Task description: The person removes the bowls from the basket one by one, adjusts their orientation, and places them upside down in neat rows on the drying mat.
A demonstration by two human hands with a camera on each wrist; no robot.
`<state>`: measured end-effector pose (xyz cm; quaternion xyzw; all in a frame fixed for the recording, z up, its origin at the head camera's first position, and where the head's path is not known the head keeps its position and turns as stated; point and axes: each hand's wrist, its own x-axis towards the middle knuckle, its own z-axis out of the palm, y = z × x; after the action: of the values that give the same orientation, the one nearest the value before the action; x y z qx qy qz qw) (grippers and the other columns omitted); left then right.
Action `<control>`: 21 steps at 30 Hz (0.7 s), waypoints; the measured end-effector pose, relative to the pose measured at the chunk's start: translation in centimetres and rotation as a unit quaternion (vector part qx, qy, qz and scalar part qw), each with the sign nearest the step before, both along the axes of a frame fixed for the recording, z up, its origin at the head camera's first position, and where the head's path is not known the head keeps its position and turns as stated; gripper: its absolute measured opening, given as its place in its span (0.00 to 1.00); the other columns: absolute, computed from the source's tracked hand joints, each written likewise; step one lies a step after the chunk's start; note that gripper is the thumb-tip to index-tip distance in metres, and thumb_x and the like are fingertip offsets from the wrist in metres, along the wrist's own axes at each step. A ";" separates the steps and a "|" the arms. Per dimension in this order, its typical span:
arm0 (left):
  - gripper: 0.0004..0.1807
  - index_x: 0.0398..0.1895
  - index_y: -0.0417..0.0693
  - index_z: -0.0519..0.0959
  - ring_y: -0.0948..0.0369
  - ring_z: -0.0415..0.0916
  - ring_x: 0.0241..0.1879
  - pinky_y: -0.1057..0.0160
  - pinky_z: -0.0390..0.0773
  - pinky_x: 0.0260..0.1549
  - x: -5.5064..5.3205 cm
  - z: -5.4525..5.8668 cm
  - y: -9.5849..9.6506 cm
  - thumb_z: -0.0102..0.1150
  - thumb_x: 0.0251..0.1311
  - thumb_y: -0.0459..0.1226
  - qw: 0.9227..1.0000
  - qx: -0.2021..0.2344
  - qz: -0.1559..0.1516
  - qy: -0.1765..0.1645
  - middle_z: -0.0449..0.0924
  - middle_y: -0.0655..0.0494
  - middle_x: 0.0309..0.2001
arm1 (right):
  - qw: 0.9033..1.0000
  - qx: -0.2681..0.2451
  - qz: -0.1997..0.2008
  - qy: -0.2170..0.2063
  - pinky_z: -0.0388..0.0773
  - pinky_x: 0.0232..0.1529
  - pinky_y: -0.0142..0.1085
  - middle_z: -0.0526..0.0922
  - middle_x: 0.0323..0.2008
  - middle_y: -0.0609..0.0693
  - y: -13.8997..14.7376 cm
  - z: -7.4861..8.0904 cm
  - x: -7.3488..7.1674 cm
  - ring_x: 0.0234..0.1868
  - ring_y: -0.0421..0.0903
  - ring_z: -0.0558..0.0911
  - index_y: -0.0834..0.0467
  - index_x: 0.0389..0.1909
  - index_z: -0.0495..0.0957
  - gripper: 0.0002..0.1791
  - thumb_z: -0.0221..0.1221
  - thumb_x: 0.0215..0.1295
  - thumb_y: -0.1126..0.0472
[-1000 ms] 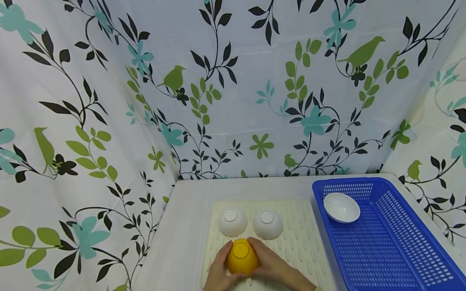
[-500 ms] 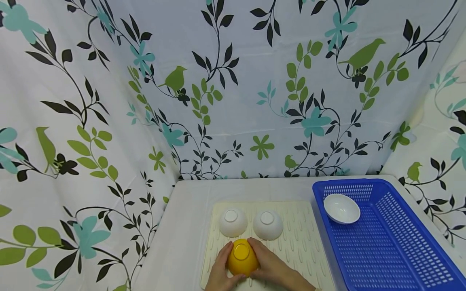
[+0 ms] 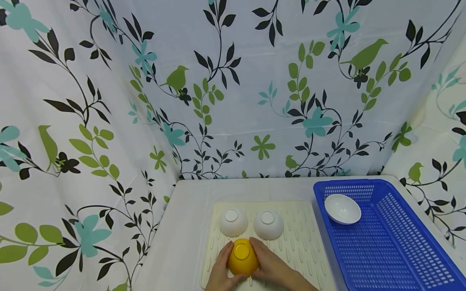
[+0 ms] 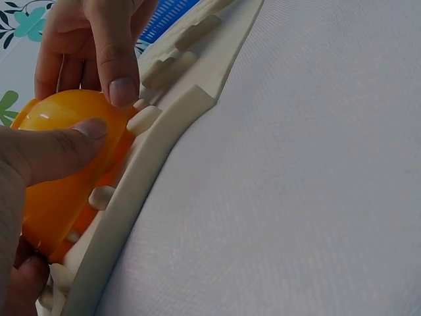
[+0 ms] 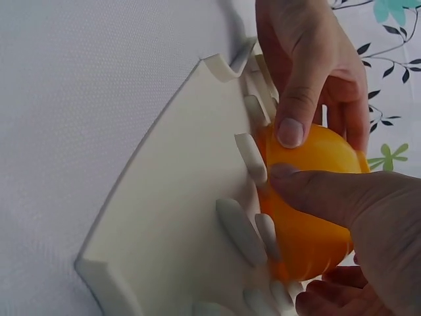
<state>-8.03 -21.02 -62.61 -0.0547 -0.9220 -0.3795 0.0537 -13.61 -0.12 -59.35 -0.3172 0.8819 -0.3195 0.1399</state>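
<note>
A yellow bowl [image 3: 242, 258] stands upside down near the front of a cream drying mat [image 3: 298, 242] with raised ridges. My left hand [image 3: 222, 270] holds it from the left, thumb against its near side. From the right, my right hand [image 3: 271, 264] grips the same bowl, and the two thumbs come close together in front. In both wrist views the bowl's rim rests on the mat's ridges, with fingers curled round its sides. Just behind it, two white bowls, one on the left [image 3: 233, 222] and one on the right [image 3: 268, 224], sit upside down side by side.
A blue perforated basket [image 3: 386, 246] stands right of the mat. Inside it, towards the back left, a white bowl [image 3: 342, 209] lies tilted with its opening up. A white table [image 3: 182, 242] carries everything, and a patterned curtain [image 3: 236, 101] hangs behind and at the sides.
</note>
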 end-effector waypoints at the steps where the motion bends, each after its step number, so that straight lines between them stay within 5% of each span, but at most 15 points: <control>1: 0.53 0.74 0.42 0.62 0.43 0.69 0.69 0.42 0.72 0.66 0.0 0.0 0.0 0.75 0.48 0.56 1.000 -0.002 0.001 0.003 0.67 0.43 0.72 | 1.000 0.003 -0.001 0.003 0.68 0.72 0.54 0.63 0.74 0.62 0.1 0.1 0.1 0.72 0.59 0.69 0.64 0.75 0.55 0.53 0.75 0.52 0.56; 9: 0.53 0.74 0.45 0.62 0.45 0.68 0.70 0.43 0.71 0.67 0.2 0.4 0.2 0.75 0.48 0.57 1.000 0.023 0.008 -0.016 0.65 0.45 0.73 | 0.998 0.019 -0.005 0.057 0.75 0.68 0.52 0.68 0.71 0.61 1.3 1.7 0.8 0.70 0.57 0.72 0.63 0.73 0.59 0.49 0.72 0.56 0.50; 21: 0.52 0.74 0.47 0.62 0.44 0.69 0.69 0.41 0.72 0.65 0.3 0.1 0.4 0.73 0.49 0.59 0.999 0.025 0.017 -0.011 0.66 0.44 0.73 | 0.998 -0.002 -0.044 0.033 0.74 0.66 0.57 0.67 0.72 0.61 5.1 6.7 1.5 0.70 0.59 0.72 0.60 0.73 0.61 0.45 0.67 0.62 0.44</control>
<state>-7.72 -20.67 -62.55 -0.0333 -0.9134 -0.4025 0.0518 -12.09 4.98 -52.65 -0.2890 0.8983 -0.3169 0.0959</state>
